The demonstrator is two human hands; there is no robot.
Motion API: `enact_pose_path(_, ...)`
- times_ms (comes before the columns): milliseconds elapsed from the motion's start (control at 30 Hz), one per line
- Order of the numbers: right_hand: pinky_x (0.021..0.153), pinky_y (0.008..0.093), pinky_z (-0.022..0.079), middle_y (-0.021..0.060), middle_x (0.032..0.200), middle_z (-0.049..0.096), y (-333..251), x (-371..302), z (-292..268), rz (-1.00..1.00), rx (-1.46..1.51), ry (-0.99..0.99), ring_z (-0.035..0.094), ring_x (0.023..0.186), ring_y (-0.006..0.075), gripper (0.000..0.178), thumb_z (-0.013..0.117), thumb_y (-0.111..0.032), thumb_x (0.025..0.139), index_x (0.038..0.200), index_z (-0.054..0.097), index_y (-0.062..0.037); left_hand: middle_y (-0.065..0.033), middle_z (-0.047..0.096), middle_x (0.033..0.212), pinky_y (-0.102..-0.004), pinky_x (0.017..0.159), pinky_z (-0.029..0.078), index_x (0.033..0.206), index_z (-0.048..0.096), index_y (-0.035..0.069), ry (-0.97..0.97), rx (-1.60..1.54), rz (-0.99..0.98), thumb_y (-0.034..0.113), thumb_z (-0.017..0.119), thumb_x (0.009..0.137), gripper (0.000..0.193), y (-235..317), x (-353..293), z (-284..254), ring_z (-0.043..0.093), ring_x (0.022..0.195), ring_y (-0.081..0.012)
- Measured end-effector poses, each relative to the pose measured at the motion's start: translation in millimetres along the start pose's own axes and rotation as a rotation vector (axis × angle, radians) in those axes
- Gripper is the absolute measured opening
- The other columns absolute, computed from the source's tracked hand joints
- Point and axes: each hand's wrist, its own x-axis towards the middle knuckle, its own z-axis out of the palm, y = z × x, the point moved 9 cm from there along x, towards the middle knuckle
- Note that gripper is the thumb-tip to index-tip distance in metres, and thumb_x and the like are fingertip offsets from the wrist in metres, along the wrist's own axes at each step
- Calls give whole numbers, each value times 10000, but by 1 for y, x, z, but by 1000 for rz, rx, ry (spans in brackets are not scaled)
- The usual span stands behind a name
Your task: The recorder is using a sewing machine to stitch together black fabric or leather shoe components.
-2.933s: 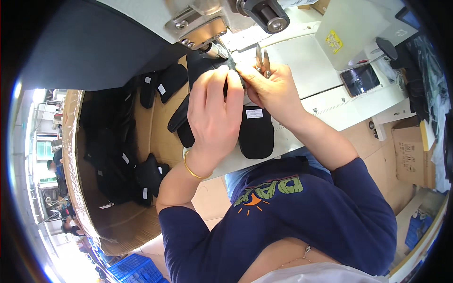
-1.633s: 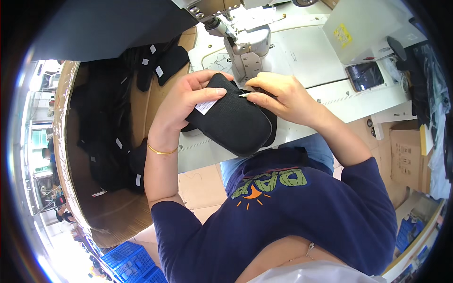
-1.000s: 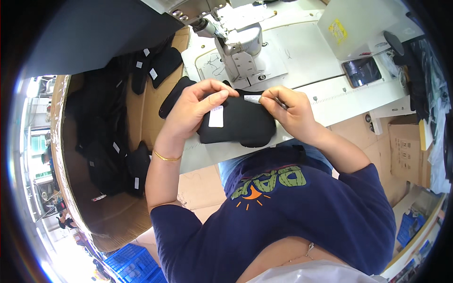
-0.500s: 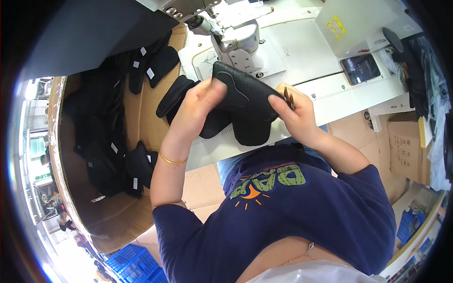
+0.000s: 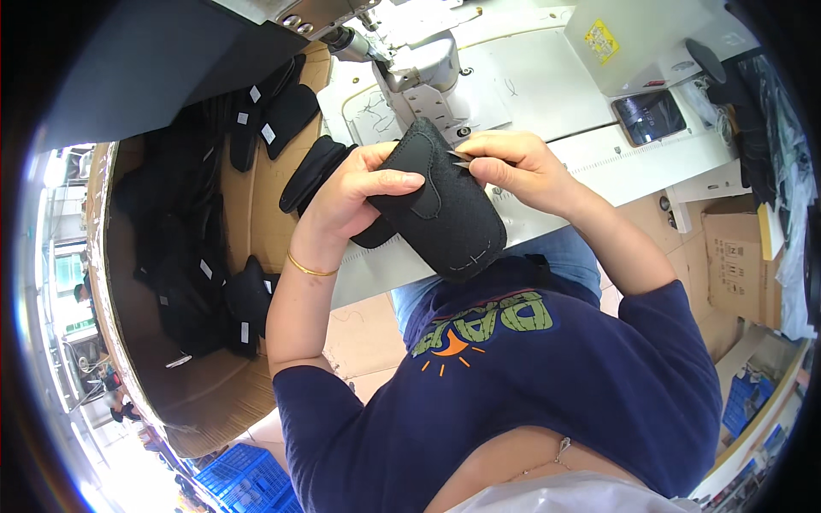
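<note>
Black elongated fabric piece with rounded end and stitched seam: head view, held up over near edge of white sewing table. Left hand: gripping piece's left side, thumb on top. Right hand: closed around small pointed metal snips, blades at piece's right side; contact unclear. Black rectangular phone: near table's right edge. Brown cardboard box, black fabric pieces with white labels inside: beside table's left edge.

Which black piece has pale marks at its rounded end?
The piece in the left hand, with the snips in the right hand at its edge. It alone shows pale marks; several pieces in the cardboard box show white labels.
</note>
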Motion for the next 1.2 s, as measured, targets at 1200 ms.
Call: enact_pose_path(1200,577,211,455,43,788,675,32,11,-37,225,-163,46,531,528,62,356,474,-313,1030,1104,662,-20,-38,586,928,-311,889,462,790,689,22,-76,706,564,-178,647,622,265,54,-7,34,584,947,-187)
